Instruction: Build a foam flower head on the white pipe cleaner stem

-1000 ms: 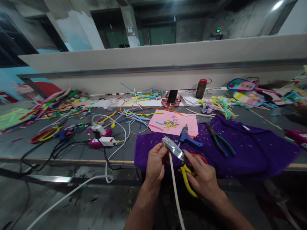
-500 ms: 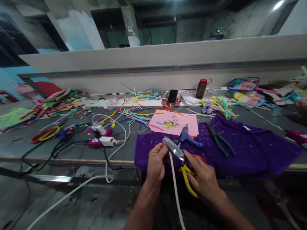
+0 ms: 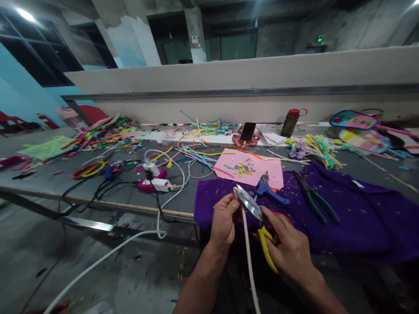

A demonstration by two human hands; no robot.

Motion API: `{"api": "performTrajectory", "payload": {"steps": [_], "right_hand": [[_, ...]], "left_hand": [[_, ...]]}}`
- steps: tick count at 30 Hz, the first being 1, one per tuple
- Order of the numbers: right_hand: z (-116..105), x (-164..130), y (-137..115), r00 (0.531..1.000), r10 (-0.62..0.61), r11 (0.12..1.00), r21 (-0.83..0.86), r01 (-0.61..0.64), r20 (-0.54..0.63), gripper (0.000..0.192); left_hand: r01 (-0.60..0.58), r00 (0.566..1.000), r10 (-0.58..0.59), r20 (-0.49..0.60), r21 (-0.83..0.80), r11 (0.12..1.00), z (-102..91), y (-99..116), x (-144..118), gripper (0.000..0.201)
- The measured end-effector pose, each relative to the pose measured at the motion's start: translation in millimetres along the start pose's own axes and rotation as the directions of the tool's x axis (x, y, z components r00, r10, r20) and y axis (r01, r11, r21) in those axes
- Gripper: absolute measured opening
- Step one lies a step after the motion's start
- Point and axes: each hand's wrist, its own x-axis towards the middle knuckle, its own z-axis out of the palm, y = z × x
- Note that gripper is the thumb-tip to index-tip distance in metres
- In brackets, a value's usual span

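Observation:
My left hand [image 3: 225, 218] pinches the top end of a long cream-white cord or fuzzy stem [image 3: 248, 253], whose length hangs down past the bottom of the view. In my right hand [image 3: 290, 240] are scissors [image 3: 250, 203] with yellow and red handles, their blades pointing up and left beside the stem's top. Whether the blades touch the stem, I cannot tell. Below and around the hands spreads a purple cloth [image 3: 353, 209] over the table edge. On it lie a blue glue gun [image 3: 270, 192] and green-handled pliers [image 3: 317, 198].
Small cut pieces lie on a pink sheet [image 3: 271, 168] beyond the cloth. Left of it are a power strip [image 3: 153, 181] with cables and another pair of scissors [image 3: 90, 170]. Coloured stems, a phone [image 3: 248, 131] and a bottle [image 3: 290, 123] stand along the back.
The view has swung left, so everything appears shifted to the right. Both hands keep nearly the same hold on the stem and the scissors.

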Motion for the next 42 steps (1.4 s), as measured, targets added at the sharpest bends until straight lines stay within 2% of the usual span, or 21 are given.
{"api": "performTrajectory", "payload": {"steps": [6,15,27,42], "right_hand": [[0,0,1,1.0,-0.009,1.0,0.029,0.01,-0.022,0.057],[-2,0,5,0.999,0.025,0.994,0.106,-0.02,-0.043,0.053],[-3,0,8,1.0,-0.014,0.999,-0.036,0.013,-0.013,0.058],[2,-2,12,1.0,-0.028,0.998,-0.056,0.029,0.002,0.062]], "left_hand": [[0.002,1.0,-0.002,0.001,-0.031,1.0,1.0,2,0,0.02],[0.098,0.995,-0.098,0.015,-0.041,0.994,5.2,5,4,0.023],[0.019,0.998,-0.018,0.057,-0.01,1.0,4.3,-4,6,0.013],[0.031,0.999,-0.032,0.023,0.021,0.999,5.9,-2,4,0.019]]}}
